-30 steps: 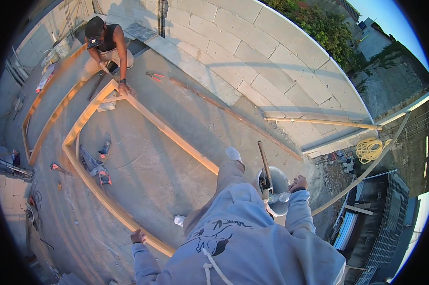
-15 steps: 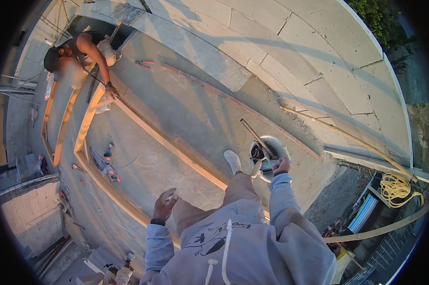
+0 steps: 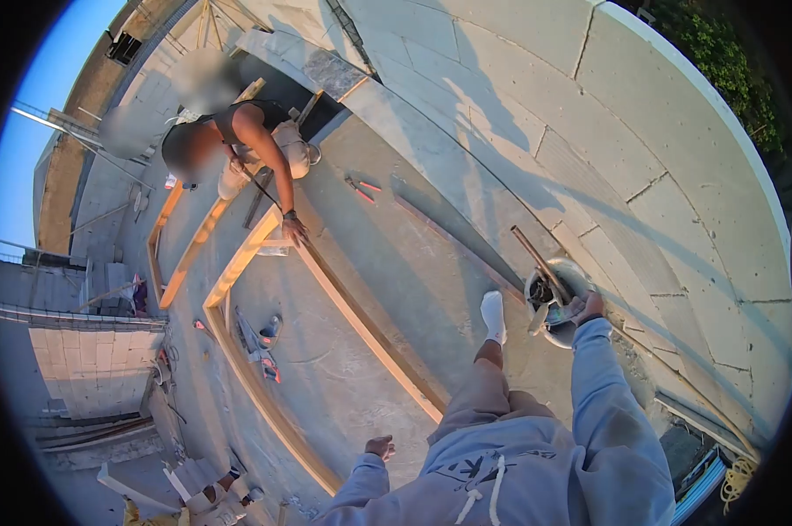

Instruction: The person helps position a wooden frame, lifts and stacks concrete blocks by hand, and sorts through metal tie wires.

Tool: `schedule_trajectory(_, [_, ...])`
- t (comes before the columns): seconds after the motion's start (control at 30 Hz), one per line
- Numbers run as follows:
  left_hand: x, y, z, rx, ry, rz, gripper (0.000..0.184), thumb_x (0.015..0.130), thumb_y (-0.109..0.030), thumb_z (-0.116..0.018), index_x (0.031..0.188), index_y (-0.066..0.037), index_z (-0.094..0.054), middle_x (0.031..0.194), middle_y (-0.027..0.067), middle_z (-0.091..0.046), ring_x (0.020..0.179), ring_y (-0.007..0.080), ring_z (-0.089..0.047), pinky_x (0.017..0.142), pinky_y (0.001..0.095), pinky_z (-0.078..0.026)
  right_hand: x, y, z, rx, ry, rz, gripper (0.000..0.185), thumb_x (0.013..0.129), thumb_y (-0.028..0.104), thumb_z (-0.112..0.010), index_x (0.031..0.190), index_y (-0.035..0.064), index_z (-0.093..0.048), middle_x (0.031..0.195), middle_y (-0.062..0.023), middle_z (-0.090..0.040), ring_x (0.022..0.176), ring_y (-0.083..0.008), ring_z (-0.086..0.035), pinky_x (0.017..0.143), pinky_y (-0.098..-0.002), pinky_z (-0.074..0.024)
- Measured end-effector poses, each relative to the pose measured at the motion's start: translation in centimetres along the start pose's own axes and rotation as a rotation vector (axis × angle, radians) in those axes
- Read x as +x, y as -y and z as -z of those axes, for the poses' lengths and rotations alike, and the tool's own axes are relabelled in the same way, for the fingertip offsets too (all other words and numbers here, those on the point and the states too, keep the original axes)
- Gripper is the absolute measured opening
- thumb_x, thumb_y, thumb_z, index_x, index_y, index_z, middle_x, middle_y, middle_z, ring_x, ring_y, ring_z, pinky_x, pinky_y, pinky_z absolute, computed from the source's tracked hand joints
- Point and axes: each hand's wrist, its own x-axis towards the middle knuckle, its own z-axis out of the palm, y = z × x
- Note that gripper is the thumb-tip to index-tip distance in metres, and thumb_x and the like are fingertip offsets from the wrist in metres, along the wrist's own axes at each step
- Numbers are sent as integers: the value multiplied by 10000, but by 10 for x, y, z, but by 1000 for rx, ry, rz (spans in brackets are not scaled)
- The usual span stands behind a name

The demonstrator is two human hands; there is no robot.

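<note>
My right hand [image 3: 584, 309] is closed at the right side of a light-coloured bucket [image 3: 586, 270], gripping its rim or handle; which of the two is hidden. A rusty pipe [image 3: 532, 253] leans out of the bucket among dark items, and a pale rounded piece [image 3: 538, 321] hangs over its near side. My left hand [image 3: 381, 447] hangs low in front of my body with loosely bent fingers and nothing visible in it. Closest to it is the long timber frame [image 3: 369, 339] lying on the concrete floor, its two beams meeting at the far left.
Another person [image 3: 260, 149] crouches at the far end with one hand on the frame. Pliers or cutters [image 3: 362, 189] and a saw [image 3: 266, 359] lie on the floor. A block wall [image 3: 580, 175] runs along the right. A long board [image 3: 457, 244] lies left of it.
The bucket has moved with my right hand and now overlaps the end of the long board. My view has swung left, and my left hand sits lower, away from my thigh.
</note>
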Motion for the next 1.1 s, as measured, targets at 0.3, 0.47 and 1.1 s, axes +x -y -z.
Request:
schedule_trajectory(0.3, [-45,-272,-66,-120,165,-783,298,856,-215,-511,1063,-1,-513,964,102,-581,896,160,-556,809,262,-416,152,-19,-92,-277,165,-97,134,838,220,-438,762,140,-514,578,-28,-502,489,-173,-458,483,-321,-372])
schedule_trajectory(0.47, [-53,-318,-22,-339,-94,-680,369,836,-324,-514,1082,-49,-513,928,68,-589,836,141,-558,735,283,-409,160,-13,-154,-959,112,98,162,806,233,-471,862,89,-521,724,-86,-568,662,-257,-553,596,-406,-425])
schedule_trajectory(1.1, [-108,-188,-132,-921,27,-914,280,799,-302,-565,926,-53,-551,806,30,-586,732,113,-558,626,234,-408,-57,21,-94,-2533,1708,277,528,762,464,-448,1128,88,-505,1148,-146,-507,1054,-342,-468,900,-384,-352])
